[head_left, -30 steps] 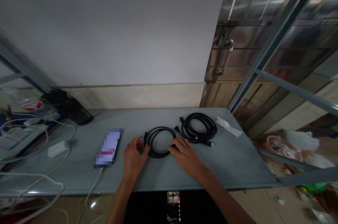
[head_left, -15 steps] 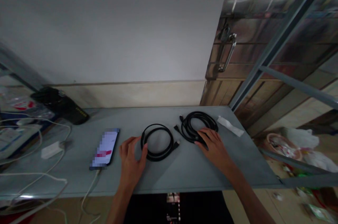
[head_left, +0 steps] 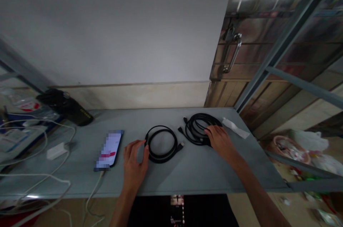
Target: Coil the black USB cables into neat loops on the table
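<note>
Two coiled black cables lie on the grey tabletop (head_left: 171, 184). The smaller coiled cable (head_left: 163, 161) is a loose ring, with a plug end pointing right. At its left edge, my left hand (head_left: 135, 159) is closed, thumb and index finger pinching the cable. To the right lies the thicker coiled cable (head_left: 191, 132), its connector ends sticking out on the left. My right hand (head_left: 221, 143) is closed over this bundle's right side, with the fingertips on the strands. The thumb and part of the coil are hidden under that hand.
Left of my left hand lies a phone (head_left: 109, 150) plugged into a white cord. A black bottle (head_left: 66, 107), a white adapter (head_left: 57, 151) and tangled white cords are farther left. A white wrapper (head_left: 235, 128) lies near the right edge, beside a metal frame post (head_left: 264, 66).
My right hand has shifted right and slightly up along the thicker coil, uncovering its lower front. My left hand stays at the smaller coil's left edge. The view has shifted slightly.
</note>
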The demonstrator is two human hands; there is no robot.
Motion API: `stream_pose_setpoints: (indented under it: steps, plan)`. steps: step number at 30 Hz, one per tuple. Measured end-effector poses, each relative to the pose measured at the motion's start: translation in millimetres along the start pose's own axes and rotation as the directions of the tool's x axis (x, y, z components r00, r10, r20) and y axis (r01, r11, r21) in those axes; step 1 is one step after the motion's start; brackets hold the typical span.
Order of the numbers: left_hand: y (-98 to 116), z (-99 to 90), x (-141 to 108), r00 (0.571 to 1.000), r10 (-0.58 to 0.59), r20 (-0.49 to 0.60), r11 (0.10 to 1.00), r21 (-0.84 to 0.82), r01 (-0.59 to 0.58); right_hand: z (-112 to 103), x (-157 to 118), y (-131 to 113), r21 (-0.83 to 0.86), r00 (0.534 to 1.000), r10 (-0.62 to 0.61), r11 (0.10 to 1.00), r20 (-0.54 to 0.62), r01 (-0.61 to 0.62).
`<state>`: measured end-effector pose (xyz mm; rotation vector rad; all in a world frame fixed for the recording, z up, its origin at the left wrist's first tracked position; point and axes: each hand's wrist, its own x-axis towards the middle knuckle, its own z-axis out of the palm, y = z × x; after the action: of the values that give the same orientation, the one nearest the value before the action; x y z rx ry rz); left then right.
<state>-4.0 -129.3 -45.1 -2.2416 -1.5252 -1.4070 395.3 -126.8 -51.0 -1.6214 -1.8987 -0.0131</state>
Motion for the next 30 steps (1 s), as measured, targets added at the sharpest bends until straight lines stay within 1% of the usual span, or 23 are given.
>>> stream_pose_setpoints:
  steps: [2,4,6,8,12,14,16,18,20,23,25,27,30]
  plan:
    - [0.3,-0.4,-0.1,1.000,-0.002,0.000,1.000,-0.007,0.002,-3.4,8.5,1.0,0.016,0.998,0.051,0.999,-0.040,-0.051]
    - [0.3,-0.7,-0.4,1.000,-0.011,0.001,1.000,-0.010,0.011,-11.2,17.8,1.4,0.045,0.988,0.118,0.992,-0.097,-0.114]
    - [-0.1,-0.8,-0.7,1.000,-0.021,0.000,1.000,-0.017,0.021,-25.1,26.8,0.3,0.088,0.970,0.182,0.982,-0.163,-0.169]
    - [-0.6,-0.5,-1.0,1.000,-0.022,-0.001,0.999,-0.026,0.022,-44.6,33.6,-3.1,0.139,0.944,0.233,0.969,-0.235,-0.205]
    - [-0.9,-0.4,-1.6,0.999,-0.032,0.002,0.999,-0.044,0.032,-89.6,36.8,-19.2,0.231,0.883,0.302,0.946,-0.360,-0.229]
    - [-0.9,-0.5,-2.0,1.000,-0.030,0.006,0.998,-0.048,0.030,-109.0,35.0,-30.4,0.335,0.847,0.354,0.915,-0.396,-0.226]
    - [-1.0,-0.5,-2.4,1.000,-0.019,0.012,0.998,-0.053,0.020,-123.0,33.2,-41.0,0.453,0.820,0.405,0.867,-0.404,-0.205]
    - [-1.3,-0.3,-2.9,1.000,-0.018,0.021,0.998,-0.060,0.019,-130.2,32.3,-48.6,0.502,0.821,0.415,0.844,-0.392,-0.186]
    - [-1.5,0.2,-3.5,0.999,-0.025,0.030,0.997,-0.065,0.027,-129.7,32.1,-52.1,0.476,0.847,0.382,0.861,-0.370,-0.181]
    - [-1.6,0.8,-4.5,0.998,-0.038,0.042,0.996,-0.082,0.041,-115.4,31.9,-51.4,0.415,0.913,0.306,0.893,-0.269,-0.178]
    - [-1.4,1.0,-5.2,0.997,-0.050,0.051,0.994,-0.091,0.054,-99.0,30.0,-49.3,0.393,0.949,0.258,0.903,-0.178,-0.172]
    - [-1.3,1.0,-5.6,0.996,-0.062,0.056,0.993,-0.095,0.067,-79.2,25.8,-47.3,0.342,0.972,0.213,0.924,-0.099,-0.168]
    - [-1.5,1.0,-5.7,0.996,-0.064,0.057,0.992,-0.103,0.070,-47.4,15.7,-44.4,0.163,0.989,0.141,0.976,0.042,-0.146]
